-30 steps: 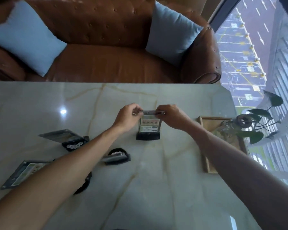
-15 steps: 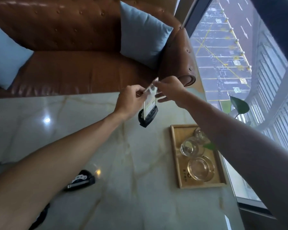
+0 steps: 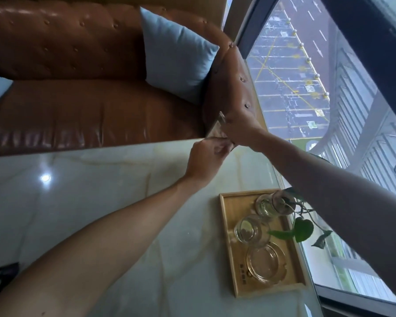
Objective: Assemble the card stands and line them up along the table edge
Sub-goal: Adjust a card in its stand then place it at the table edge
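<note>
Card stand (image 3: 217, 129) placement at the far right corner of the table (image 3: 101, 191).
Left hand (image 3: 206, 156) and right hand (image 3: 239, 126) both pinch the stand beyond the wooden tray (image 3: 228, 225). Likely light, rigid and slick; hold by the panel edges, base hidden.

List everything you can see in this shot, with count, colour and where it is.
Clear acrylic card stand: one, transparent, at the table's far right corner, held by both hands.
White marble table: one, pale with tan veins, foreground.
Brown leather sofa: one, behind table.
Blue cushions: two, one at sofa's right arm, one cut off at left edge.
Wooden tray: one, light wood, table's right side.
Glass vessels: three, clear, on tray.
Black stand base: one, lower left edge.
Green plant: one, over tray.
Left hand: on stand.
Right hand: on stand.
</note>
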### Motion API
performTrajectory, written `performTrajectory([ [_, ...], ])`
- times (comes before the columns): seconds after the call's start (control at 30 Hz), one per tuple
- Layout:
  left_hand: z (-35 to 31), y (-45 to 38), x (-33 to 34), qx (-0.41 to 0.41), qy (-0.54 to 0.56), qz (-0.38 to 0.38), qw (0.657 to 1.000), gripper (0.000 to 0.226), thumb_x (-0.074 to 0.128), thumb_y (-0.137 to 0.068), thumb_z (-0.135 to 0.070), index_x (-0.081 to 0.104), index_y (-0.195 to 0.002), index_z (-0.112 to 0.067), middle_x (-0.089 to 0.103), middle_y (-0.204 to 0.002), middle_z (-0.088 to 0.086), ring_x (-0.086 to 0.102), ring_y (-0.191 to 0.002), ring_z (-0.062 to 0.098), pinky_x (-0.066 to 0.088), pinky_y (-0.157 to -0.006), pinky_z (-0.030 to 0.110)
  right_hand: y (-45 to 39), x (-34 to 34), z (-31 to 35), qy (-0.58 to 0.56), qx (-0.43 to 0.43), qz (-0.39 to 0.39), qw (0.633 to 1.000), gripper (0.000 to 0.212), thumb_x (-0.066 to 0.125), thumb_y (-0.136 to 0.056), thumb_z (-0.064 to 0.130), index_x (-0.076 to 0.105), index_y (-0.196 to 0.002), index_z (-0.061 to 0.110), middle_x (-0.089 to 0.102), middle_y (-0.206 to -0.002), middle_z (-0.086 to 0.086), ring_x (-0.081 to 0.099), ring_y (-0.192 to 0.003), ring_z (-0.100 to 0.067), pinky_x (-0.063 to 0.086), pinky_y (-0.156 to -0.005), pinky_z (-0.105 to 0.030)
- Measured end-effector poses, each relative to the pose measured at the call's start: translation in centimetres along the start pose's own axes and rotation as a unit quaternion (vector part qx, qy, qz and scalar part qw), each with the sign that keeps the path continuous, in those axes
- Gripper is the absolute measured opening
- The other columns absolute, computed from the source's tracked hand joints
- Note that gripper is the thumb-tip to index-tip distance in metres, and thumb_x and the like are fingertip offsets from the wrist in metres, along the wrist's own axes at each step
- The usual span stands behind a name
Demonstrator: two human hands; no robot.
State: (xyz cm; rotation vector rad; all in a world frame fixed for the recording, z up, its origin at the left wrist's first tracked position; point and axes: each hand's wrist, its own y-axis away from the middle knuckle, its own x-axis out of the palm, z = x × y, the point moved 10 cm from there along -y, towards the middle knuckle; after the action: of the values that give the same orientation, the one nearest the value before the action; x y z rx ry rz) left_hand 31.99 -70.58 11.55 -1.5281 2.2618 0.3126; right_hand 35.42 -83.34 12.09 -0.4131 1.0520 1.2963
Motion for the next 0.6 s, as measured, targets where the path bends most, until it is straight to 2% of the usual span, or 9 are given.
performTrajectory([
  [0.07,1.9,-1.7,0.0,-0.041,0.043,-0.024,0.998,0.009,0.065,-0.087,-0.022,0.073,-0.090,-0.022,0.074,-0.078,0.002,0.072,-0.071,0.019,0.060,-0.064,0.039,-0.6,0.1,1.4,0.128,-0.095,0.027,0.987,0.017,0.050,-0.091,0.013,0.067,-0.092,0.013,0.058,-0.086,-0.007,0.056,-0.080,-0.027,0.050,-0.073,-0.037],
  [0.17,3.9,-4.9,-0.4,-0.058,0.007,-0.041,0.997,0.021,0.071,-0.081,-0.017,0.063,-0.100,-0.016,0.072,-0.098,-0.001,0.069,-0.090,0.017,0.058,-0.079,0.039,-1.8,-0.7,1.5,0.163,-0.155,0.002,0.974,0.023,0.050,-0.087,0.008,0.069,-0.089,0.021,0.055,-0.079,0.000,0.057,-0.073,-0.030,0.057,-0.070,-0.044],
  [0.23,4.4,-6.9,-0.1,-0.038,-0.031,-0.031,0.998,0.031,0.076,-0.078,-0.027,0.063,-0.104,-0.017,0.070,-0.102,0.001,0.066,-0.093,0.016,0.055,-0.083,0.037,-2.6,-1.6,1.0,0.176,-0.173,-0.015,0.969,0.024,0.051,-0.088,0.006,0.071,-0.096,0.018,0.054,-0.078,0.001,0.055,-0.071,-0.029,0.058,-0.068,-0.045],
  [0.3,4.6,-8.5,-0.3,-0.038,-0.068,-0.043,0.996,0.043,0.077,-0.076,-0.038,0.063,-0.112,-0.020,0.066,-0.104,0.002,0.063,-0.091,0.015,0.053,-0.081,0.033,-2.9,-2.1,0.7,0.190,-0.201,-0.008,0.961,0.022,0.050,-0.089,0.002,0.069,-0.094,0.011,0.052,-0.078,0.000,0.050,-0.072,-0.027,0.057,-0.068,-0.047],
  [0.37,4.6,-10.2,0.8,-0.025,-0.061,-0.011,0.998,0.035,0.075,-0.079,-0.036,0.070,-0.110,-0.023,0.072,-0.103,0.000,0.068,-0.091,0.014,0.055,-0.081,0.034,-3.1,-2.2,0.2,0.207,-0.222,0.007,0.953,0.019,0.050,-0.091,0.002,0.066,-0.090,0.013,0.054,-0.078,-0.001,0.050,-0.073,-0.027,0.054,-0.070,-0.045],
  [0.43,4.1,-11.3,2.2,-0.006,-0.061,0.030,0.998,0.021,0.073,-0.082,-0.035,0.076,-0.100,-0.022,0.078,-0.094,-0.004,0.071,-0.087,0.009,0.057,-0.077,0.035,-3.5,-2.6,-0.8,0.196,-0.229,-0.008,0.954,0.019,0.053,-0.090,0.001,0.065,-0.087,0.016,0.052,-0.073,0.002,0.049,-0.070,-0.026,0.048,-0.063,-0.036],
  [0.5,3.8,-11.9,3.2,0.009,-0.062,0.050,0.997,0.018,0.071,-0.085,-0.034,0.078,-0.097,-0.022,0.079,-0.090,-0.006,0.071,-0.084,0.006,0.057,-0.074,0.033,-3.8,-3.1,-2.0,0.184,-0.222,-0.019,0.958,0.018,0.054,-0.090,0.002,0.067,-0.093,0.013,0.056,-0.072,-0.001,0.052,-0.068,-0.027,0.044,-0.057,-0.031],
  [0.6,4.1,-12.2,4.5,0.023,-0.043,0.065,0.997,0.015,0.070,-0.088,-0.028,0.079,-0.099,-0.022,0.079,-0.091,-0.011,0.069,-0.083,-0.004,0.055,-0.071,0.022,-4.0,-3.3,-3.5,0.172,-0.195,-0.019,0.965,0.016,0.054,-0.094,0.016,0.067,-0.102,0.020,0.068,-0.086,-0.010,0.062,-0.078,-0.035,0.054,-0.064,-0.041],
])
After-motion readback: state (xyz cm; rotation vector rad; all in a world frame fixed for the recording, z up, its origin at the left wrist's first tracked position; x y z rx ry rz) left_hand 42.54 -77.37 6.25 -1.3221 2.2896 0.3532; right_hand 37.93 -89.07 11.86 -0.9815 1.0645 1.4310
